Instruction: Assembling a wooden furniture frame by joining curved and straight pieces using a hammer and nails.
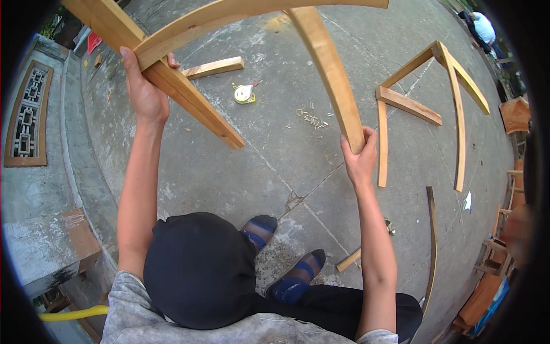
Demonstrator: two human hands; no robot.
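A light wooden frame (329,69), with a long curved rail (229,23) and straight legs, is held up off the concrete. At the joint of the curved rail and the left post (197,106), my left hand (146,86) is closed around the wood, its thumb up along the post. My right hand (361,157) grips the lower end of the other leg. Between my arms on the ground lie a white and yellow tape measure (244,94), a loose wooden stick (216,67) and a scatter of small wooden dowel pegs (314,119). The frame's upper end runs out of view.
A second wooden frame (409,107) stands on the ground to the right. A thin curved strip (432,241) and a short wooden piece (348,260) lie near my right arm. Along the left runs a concrete wall with a grille (28,112). Another person (484,28) is far off at the upper right.
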